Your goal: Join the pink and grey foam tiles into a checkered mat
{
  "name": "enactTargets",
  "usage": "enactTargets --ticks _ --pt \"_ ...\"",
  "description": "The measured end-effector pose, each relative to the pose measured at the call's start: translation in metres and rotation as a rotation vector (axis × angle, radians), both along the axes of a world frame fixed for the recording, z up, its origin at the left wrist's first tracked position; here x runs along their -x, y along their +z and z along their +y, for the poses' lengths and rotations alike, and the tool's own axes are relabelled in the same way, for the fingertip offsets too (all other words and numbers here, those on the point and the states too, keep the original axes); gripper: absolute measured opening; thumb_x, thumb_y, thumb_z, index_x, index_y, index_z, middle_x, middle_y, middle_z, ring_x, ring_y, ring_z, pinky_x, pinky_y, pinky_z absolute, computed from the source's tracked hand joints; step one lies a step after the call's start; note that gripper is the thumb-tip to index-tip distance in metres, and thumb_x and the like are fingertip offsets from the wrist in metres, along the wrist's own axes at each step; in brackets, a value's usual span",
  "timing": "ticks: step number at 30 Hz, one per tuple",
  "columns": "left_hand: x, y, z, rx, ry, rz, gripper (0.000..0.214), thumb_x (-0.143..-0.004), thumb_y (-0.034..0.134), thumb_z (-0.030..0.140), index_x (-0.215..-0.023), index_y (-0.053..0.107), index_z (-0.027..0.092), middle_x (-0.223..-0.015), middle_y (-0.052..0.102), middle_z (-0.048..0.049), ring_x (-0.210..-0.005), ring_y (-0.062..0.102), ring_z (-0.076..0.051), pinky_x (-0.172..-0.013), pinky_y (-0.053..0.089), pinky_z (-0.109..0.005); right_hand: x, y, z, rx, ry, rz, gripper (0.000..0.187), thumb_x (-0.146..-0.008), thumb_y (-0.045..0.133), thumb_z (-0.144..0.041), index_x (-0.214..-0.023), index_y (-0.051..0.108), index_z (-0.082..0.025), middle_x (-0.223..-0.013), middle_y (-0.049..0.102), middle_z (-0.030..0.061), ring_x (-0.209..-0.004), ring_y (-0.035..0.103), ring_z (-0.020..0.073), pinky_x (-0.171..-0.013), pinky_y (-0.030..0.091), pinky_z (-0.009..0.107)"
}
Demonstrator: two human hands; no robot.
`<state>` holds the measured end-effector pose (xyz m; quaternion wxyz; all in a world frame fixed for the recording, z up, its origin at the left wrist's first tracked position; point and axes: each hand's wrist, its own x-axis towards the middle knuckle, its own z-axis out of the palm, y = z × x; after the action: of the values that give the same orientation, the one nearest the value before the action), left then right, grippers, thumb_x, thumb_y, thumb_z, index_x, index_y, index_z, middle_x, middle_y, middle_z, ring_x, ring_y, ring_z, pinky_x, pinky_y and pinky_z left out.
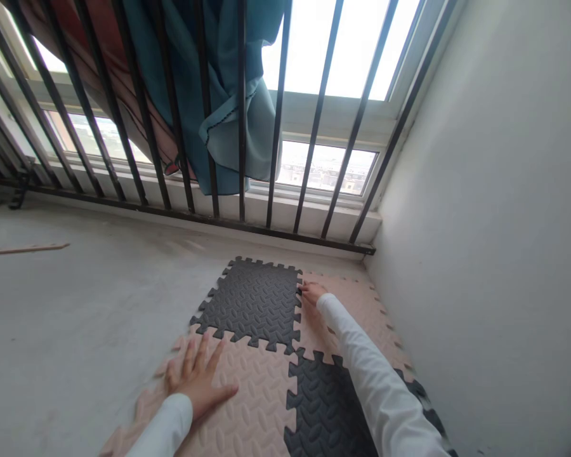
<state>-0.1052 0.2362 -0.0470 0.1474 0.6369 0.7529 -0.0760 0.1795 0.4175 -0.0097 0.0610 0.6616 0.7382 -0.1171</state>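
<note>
My left hand [198, 379] lies flat with its fingers spread on a pink foam mat tile [252, 400] that has a raised tread pattern. My right hand [314, 292] reaches farther out, its fingers extended and fingertips touching the seam between a dark grey foam tile [257, 301] and another pink foam tile [352, 304]. The near edge of the dark grey tile meets the pink one under my left hand. A second dark tile [323, 406] lies at the lower right, partly behind my right sleeve.
A white wall [480, 222] rises along the right side of the mat. Beyond the tiles runs a black metal railing [242, 223], with blue curtain cloth [238, 127] and windows behind it. A thin stick [26, 249] lies on the grey floor [76, 330] at left.
</note>
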Motion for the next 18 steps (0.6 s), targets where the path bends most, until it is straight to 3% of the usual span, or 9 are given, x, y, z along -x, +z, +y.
enactTargets --ticks 3,6,8,13,18 --pt "0.001 -0.002 0.001 -0.014 0.001 -0.001 0.081 -0.058 0.041 0.066 -0.13 0.018 0.037 -0.146 -0.001 0.0017 -0.131 -0.008 -0.029 -0.097 -0.004 -0.061 0.002 -0.01 -0.018 0.002 -0.031 0.031 0.046 -0.081 0.03 -0.023 -0.124 0.04 -0.035 -0.141 0.022 -0.0028 -0.128 0.017 0.0238 -0.099 0.016 0.054" --pt "0.0 0.0 0.0 -0.012 -0.001 0.003 0.082 -0.058 0.041 0.066 -0.131 0.019 0.037 -0.146 0.0 0.001 -0.131 -0.007 -0.03 -0.098 -0.001 -0.061 0.004 -0.011 -0.028 0.002 -0.066 0.056 0.049 -0.082 0.024 -0.024 -0.13 0.028 -0.033 -0.144 0.012 -0.0027 -0.13 0.007 0.0241 -0.098 0.008 0.057" --pt "-0.001 0.001 -0.001 -0.019 0.004 0.011 0.08 -0.058 0.04 0.065 -0.13 0.02 0.036 -0.146 0.001 0.001 -0.131 -0.006 -0.029 -0.098 -0.001 -0.059 0.004 -0.008 -0.034 0.028 -0.035 0.049 0.05 -0.083 0.022 -0.027 -0.133 0.022 -0.031 -0.144 0.011 -0.0013 -0.13 0.006 0.0243 -0.098 0.006 0.058" --pt "-0.001 -0.003 -0.001 -0.07 0.009 0.004 0.079 -0.058 0.042 0.063 -0.13 0.022 0.037 -0.146 0.004 0.0012 -0.131 -0.005 -0.029 -0.098 -0.001 -0.059 0.007 -0.009 -0.052 0.014 0.135 0.051 0.051 -0.081 0.022 -0.027 -0.132 0.028 -0.024 -0.14 0.024 0.0019 -0.128 0.018 0.0187 -0.103 0.005 0.051" --pt "0.001 -0.005 0.002 -0.026 -0.003 0.003 0.081 -0.057 0.041 0.065 -0.13 0.02 0.037 -0.146 0.001 0.0013 -0.131 -0.007 -0.029 -0.097 -0.003 -0.061 0.017 -0.005 -0.059 -0.037 0.14 0.011 0.05 -0.082 0.022 -0.028 -0.131 0.031 -0.022 -0.139 0.027 0.0036 -0.129 0.015 0.0206 -0.102 -0.002 0.054"
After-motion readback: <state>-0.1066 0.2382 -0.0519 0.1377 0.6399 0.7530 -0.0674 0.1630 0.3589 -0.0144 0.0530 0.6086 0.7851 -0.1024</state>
